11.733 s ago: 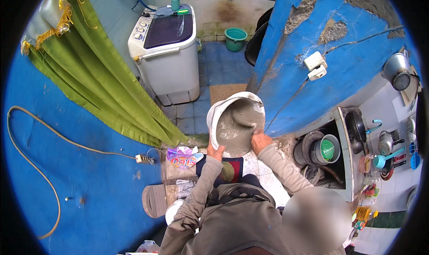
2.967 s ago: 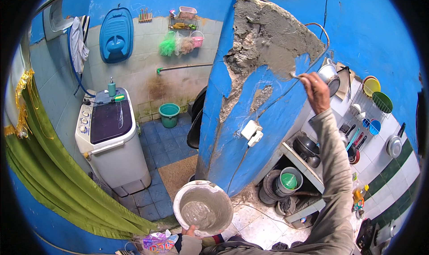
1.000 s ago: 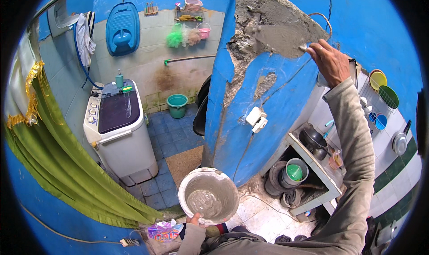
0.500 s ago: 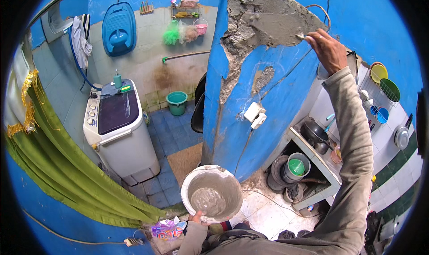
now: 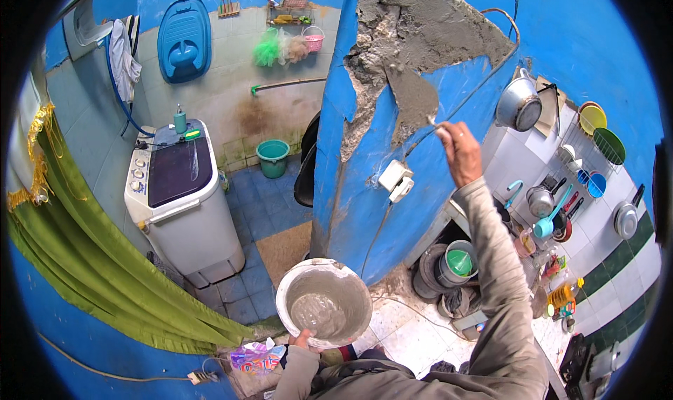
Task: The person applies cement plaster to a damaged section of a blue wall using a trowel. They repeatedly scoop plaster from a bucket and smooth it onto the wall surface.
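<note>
My left hand (image 5: 301, 340) grips the near rim of a white, mortar-smeared bucket (image 5: 359, 295). Wet grey mortar (image 5: 319, 314) lies at its bottom. Up ahead, my right hand (image 5: 459, 151) is closed round the handle of a trowel (image 5: 412, 102), most of the handle hidden by the fingers. Grey mortar coats the blade, which is against or just in front of the blue wall (image 5: 406, 225); contact cannot be told. Above it spreads a rough patch of grey mortar (image 5: 420, 32), smoother toward the right, with a broken strip of bare wall running down at its left.
Below the trowel a white socket (image 5: 396, 179) is fixed to the wall, with a cable (image 5: 477, 88) running past the blade. A washing machine (image 5: 179, 197) and green curtain (image 5: 105, 260) stand left. Hanging pots (image 5: 519, 104) and a counter with buckets (image 5: 456, 260) are at right.
My right hand has brought the trowel down and left, from the upper right of the mortar patch to its lower edge. My left hand keeps hold of the bucket. The view has shifted slightly.
</note>
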### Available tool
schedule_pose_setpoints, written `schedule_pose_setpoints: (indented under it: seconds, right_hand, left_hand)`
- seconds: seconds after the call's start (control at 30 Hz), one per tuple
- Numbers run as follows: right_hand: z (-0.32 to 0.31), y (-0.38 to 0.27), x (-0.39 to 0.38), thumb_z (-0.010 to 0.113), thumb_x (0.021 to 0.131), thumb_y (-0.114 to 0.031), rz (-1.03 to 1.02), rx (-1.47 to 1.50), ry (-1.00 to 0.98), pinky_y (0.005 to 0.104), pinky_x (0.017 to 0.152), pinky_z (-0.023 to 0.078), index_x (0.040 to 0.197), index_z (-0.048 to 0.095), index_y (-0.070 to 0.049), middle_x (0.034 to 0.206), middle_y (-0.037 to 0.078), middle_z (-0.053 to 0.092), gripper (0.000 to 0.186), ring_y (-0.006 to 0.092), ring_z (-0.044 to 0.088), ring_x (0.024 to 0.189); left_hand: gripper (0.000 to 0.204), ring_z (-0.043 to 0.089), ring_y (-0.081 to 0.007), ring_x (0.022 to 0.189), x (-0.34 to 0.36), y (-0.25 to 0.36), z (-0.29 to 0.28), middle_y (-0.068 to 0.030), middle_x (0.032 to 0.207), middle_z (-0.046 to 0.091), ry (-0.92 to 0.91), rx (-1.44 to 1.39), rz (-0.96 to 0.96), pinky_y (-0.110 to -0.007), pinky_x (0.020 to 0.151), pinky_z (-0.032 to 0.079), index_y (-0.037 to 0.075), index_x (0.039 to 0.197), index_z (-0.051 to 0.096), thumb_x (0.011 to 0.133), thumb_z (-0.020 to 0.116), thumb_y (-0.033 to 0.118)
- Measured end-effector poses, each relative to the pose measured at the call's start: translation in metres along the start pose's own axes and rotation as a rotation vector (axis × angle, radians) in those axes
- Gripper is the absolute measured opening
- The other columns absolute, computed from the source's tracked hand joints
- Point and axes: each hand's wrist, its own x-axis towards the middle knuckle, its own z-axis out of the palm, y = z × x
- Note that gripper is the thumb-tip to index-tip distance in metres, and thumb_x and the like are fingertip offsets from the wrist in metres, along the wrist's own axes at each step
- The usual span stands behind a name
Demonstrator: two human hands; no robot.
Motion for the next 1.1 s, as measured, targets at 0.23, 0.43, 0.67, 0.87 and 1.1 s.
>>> schedule_pose_setpoints:
  seconds: [0.23,0.43,0.67,0.87,1.1]
  right_hand:
    - [0.016,-0.044,-0.069,0.060,0.089,-0.011,0.401,0.249,-0.021,0.0364,0.059,0.046,0.090,0.063,0.000,0.078,0.015,0.059,0.011,0.0286,0.058,0.065]
    - [0.026,-0.049,-0.032,0.061,0.088,-0.017,0.143,0.073,0.161,0.0390,0.057,0.046,0.092,0.059,-0.002,0.080,0.014,0.056,0.015,0.0333,0.057,0.066]
    - [0.028,-0.027,-0.009,0.059,0.090,-0.021,0.243,0.062,0.115,0.0396,0.059,0.047,0.091,0.063,-0.001,0.078,0.014,0.058,0.021,0.0324,0.059,0.066]
    - [0.036,-0.047,-0.017,0.054,0.093,-0.024,0.449,0.319,0.029,0.0418,0.064,0.045,0.090,0.063,0.001,0.076,0.017,0.059,0.027,0.0349,0.058,0.069]
    - [0.026,-0.065,-0.037,0.052,0.094,-0.024,0.532,0.297,-0.047,0.0434,0.065,0.045,0.084,0.060,0.003,0.077,0.019,0.059,0.029,0.0371,0.057,0.070]
  left_hand:
    - [0.054,0.064,-0.0377,0.087,0.009,-0.002,-0.004,-0.0188,0.107,0.056,0.011,0.013,-0.041,-0.053,0.062,0.060,0.004,0.120,0.047,0.068,0.060,0.007]
    - [0.059,0.063,-0.0409,0.085,0.003,0.000,-0.004,-0.0240,0.106,0.056,0.008,0.015,0.049,-0.054,0.068,0.059,-0.003,0.122,0.043,0.066,0.061,0.006]
    - [0.058,0.064,-0.0407,0.082,0.013,0.003,-0.016,-0.0232,0.104,0.056,0.006,-0.010,0.008,-0.053,0.064,0.060,-0.005,0.121,0.043,0.066,0.059,0.003]
    - [0.056,0.065,-0.0381,0.075,0.008,0.002,-0.017,-0.0204,0.099,0.058,-0.019,-0.032,0.126,-0.049,0.058,0.061,-0.004,0.118,0.046,0.065,0.061,0.005]
    - [0.056,0.065,-0.0382,0.071,0.011,0.005,-0.028,-0.0219,0.097,0.058,0.028,-0.029,0.078,-0.047,0.054,0.061,-0.005,0.116,0.047,0.063,0.062,0.006]
